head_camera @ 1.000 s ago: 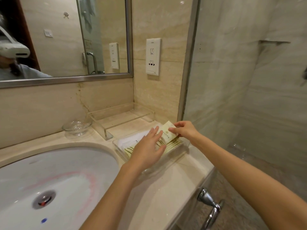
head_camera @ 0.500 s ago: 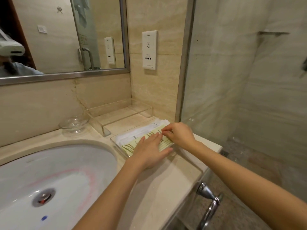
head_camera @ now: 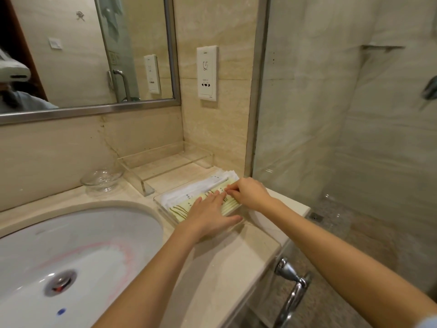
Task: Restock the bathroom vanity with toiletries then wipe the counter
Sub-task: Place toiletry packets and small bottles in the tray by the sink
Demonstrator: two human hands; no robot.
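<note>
Your left hand (head_camera: 210,214) lies flat on the packets (head_camera: 182,209) in the clear tray (head_camera: 159,204), fingers straight and together. Your right hand (head_camera: 248,194) pinches the packets' far end with curled fingers. The tray sits on the beige counter (head_camera: 224,268) between the sink (head_camera: 71,245) and the glass panel (head_camera: 295,138), just beside the counter's right edge, with bare stone toward you.

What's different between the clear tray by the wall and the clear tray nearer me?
The front tray holds toiletry packets; the rear tray shows nothing inside. The left hand rests flat on the front tray's packets, the right hand pinches one; nothing touches the rear tray. The rear tray sits against the wall, the front tray nearer the counter edge. Both are clear and rectangular.
</note>
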